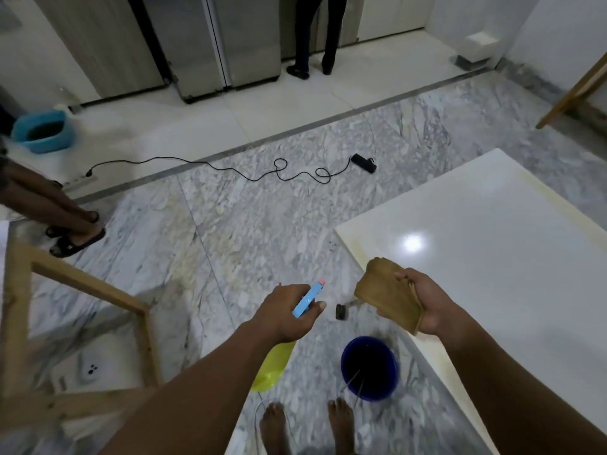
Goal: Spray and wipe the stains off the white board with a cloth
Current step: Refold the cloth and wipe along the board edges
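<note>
Left hand [289, 311]: wrapped round neck of spray bottle [275, 364], blue nozzle pointing forward, yellow-green body hanging below the wrist. Right hand [427, 303]: gripping folded brown cloth [382, 290], held over left edge of white board [492, 251]. Board flat on marble floor [246, 224], at right, yellowish staining along its edges. Dark blue bucket [369, 366] just beside board's near edge, ahead of bare feet [274, 425].

Single view, head-worn, wide-angle. Looks forward and steeply down from standing height. Left hand [289, 310] and right hand [423, 300] near lens, lower centre. Own bare feet [307, 425] at bottom edge. Marble floor [262, 224] fills middle, white board [492, 241] at right. Cabinet fronts [197, 44] far, at top edge.
</note>
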A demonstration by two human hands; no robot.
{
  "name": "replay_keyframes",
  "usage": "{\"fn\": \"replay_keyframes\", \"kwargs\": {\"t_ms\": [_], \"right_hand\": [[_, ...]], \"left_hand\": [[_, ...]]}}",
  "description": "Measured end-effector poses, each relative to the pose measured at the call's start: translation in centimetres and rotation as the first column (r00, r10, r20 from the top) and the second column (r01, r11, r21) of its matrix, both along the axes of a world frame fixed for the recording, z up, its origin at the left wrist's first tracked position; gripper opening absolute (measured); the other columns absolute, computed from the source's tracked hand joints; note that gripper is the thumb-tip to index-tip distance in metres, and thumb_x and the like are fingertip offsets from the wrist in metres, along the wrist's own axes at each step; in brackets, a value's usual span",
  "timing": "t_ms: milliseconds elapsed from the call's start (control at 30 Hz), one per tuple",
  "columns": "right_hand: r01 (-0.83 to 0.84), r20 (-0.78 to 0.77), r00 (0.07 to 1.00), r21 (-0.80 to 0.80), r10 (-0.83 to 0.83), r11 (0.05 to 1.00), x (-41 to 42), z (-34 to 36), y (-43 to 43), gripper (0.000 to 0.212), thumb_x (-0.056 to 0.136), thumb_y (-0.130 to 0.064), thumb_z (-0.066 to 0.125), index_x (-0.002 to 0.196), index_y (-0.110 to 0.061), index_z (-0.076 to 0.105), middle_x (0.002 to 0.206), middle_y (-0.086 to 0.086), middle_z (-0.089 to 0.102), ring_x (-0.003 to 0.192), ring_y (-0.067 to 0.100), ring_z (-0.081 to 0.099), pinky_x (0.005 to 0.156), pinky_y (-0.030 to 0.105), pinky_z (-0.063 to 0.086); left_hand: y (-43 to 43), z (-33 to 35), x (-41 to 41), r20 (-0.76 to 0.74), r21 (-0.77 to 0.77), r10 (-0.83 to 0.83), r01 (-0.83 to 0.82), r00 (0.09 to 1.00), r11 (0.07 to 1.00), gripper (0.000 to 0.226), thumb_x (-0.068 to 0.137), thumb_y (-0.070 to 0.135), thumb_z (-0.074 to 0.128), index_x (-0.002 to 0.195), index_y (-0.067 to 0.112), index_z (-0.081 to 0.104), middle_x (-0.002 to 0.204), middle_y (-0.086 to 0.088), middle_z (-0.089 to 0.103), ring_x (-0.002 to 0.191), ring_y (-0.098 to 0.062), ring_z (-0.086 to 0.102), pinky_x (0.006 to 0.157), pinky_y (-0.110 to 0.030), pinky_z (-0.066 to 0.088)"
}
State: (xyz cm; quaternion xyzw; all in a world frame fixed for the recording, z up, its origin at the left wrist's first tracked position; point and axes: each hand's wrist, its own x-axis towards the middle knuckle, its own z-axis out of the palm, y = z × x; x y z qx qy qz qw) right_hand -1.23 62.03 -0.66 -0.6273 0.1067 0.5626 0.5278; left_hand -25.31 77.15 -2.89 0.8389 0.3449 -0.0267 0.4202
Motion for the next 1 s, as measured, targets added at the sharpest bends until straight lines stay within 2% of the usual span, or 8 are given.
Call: {"fn": "replay_keyframes", "kwargs": {"t_ms": [233, 333, 400, 467, 567, 667, 767, 1000], "right_hand": [[-0.339, 0.149, 0.933, 0.063, 0.327, 0.939, 6.4, 1.1, 4.6, 0.021, 0.095, -0.034, 0.059, 0.084, -0.017, 0.065, 0.075, 0.01, 0.063, 0.069, 0.024, 0.057, 0.066, 0.035, 0.042], [-0.497, 0.428, 0.799, 0.075, 0.422, 0.865, 7.6, 0.1, 8.1, 0.033, 0.085, -0.051, 0.065, 0.076, -0.021, 0.055, 0.069, -0.001, 0.052, 0.064, 0.018, 0.049, 0.063, 0.033, 0.037], [-0.491, 0.726, 0.556, -0.106, 0.404, 0.865, 8.5, -2.3, 10.2, 0.023, 0.086, -0.054, 0.058, 0.095, -0.035, 0.067, 0.092, -0.01, 0.066, 0.078, 0.015, 0.064, 0.078, 0.032, 0.052], [-0.571, 0.857, 0.201, -0.292, 0.475, 0.767, 8.7, -5.1, 11.8, 0.047, 0.084, -0.046, 0.046, 0.13, -0.041, 0.054, 0.119, -0.004, 0.063, 0.101, 0.021, 0.066, 0.089, 0.042, 0.054], [-0.591, 0.634, -0.235, -0.695, 0.737, 0.41, 8.4, -9.6, 12.9, 0.072, 0.087, -0.056, 0.046, 0.15, -0.023, 0.032, 0.155, 0.007, 0.033, 0.144, 0.029, 0.031, 0.115, 0.055, 0.028], [-0.527, 0.593, -0.303, -0.756, 0.746, 0.388, 7.7, -11.7, 12.8, 0.072, 0.093, -0.062, 0.039, 0.147, -0.015, 0.036, 0.16, 0.01, 0.022, 0.151, 0.029, 0.013, 0.118, 0.062, 0.009], [-0.5, 0.712, -0.404, -0.698, 0.575, 0.513, 8.2, -12.6, 13.8, 0.074, 0.088, -0.053, 0.02, 0.147, -0.012, 0.039, 0.16, 0.011, 0.029, 0.152, 0.031, 0.015, 0.119, 0.062, 0.016], [-0.454, 0.652, -0.552, -0.758, 0.519, 0.469, 8.0, -15.8, 13.9, 0.065, 0.1, -0.046, 0.025, 0.156, -0.012, 0.023, 0.163, 0.009, 0.025, 0.152, 0.029, 0.016, 0.122, 0.054, 0.016]], "left_hand": [[-2.5, -0.3, 3.1, 0.02, -0.012, 0.162, -0.162, 0.987, 0.987, 0.043, 0.1, 0.049, 0.065, 0.068, 0.026, 0.047, 0.063, 0.002, 0.054, 0.057, -0.022, 0.054, 0.059, -0.038, 0.044], [-3.5, -0.6, 4.4, 0.039, -0.016, 0.228, -0.228, 0.973, 0.974, 0.042, 0.101, 0.045, 0.066, 0.07, 0.023, 0.048, 0.063, 0.002, 0.052, 0.055, -0.018, 0.048, 0.059, -0.035, 0.04], [-4.2, -0.7, 5.2, 0.047, -0.041, 0.266, -0.264, 0.963, 0.964, 0.041, 0.102, 0.044, 0.065, 0.073, 0.018, 0.051, 0.063, 0.001, 0.053, 0.054, -0.017, 0.047, 0.059, -0.035, 0.04], [-4.3, -0.9, 5.8, 0.053, -0.046, 0.29, -0.288, 0.955, 0.957, 0.041, 0.102, 0.045, 0.065, 0.075, 0.017, 0.054, 0.063, -0.002, 0.056, 0.054, -0.018, 0.05, 0.058, -0.037, 0.044], [-4.3, -1.4, 6.7, 0.029, -0.006, 0.3, -0.3, 0.954, 0.954, 0.039, 0.101, 0.045, 0.065, 0.073, 0.022, 0.052, 0.061, 0.005, 0.055, 0.052, -0.012, 0.05, 0.054, -0.028, 0.039], [-4.3, -1.9, 7.3, 0.016, 0.015, 0.306, -0.307, 0.952, 0.952, 0.04, 0.101, 0.046, 0.066, 0.071, 0.025, 0.049, 0.058, 0.008, 0.05, 0.05, -0.009, 0.046, 0.054, -0.023, 0.034], [-3.9, -2.3, 7.7, 0.02, 0.01, 0.335, -0.335, 0.942, 0.942, 0.039, 0.101, 0.045, 0.066, 0.073, 0.022, 0.052, 0.059, 0.008, 0.05, 0.051, -0.011, 0.045, 0.054, -0.024, 0.036], [-4.6, -3.4, 8.0, -0.026, 0.019, 0.346, -0.346, 0.938, 0.938, 0.038, 0.101, 0.044, 0.066, 0.079, 0.014, 0.058, 0.061, 0.006, 0.051, 0.053, -0.014, 0.046, 0.056, -0.025, 0.037]]}}
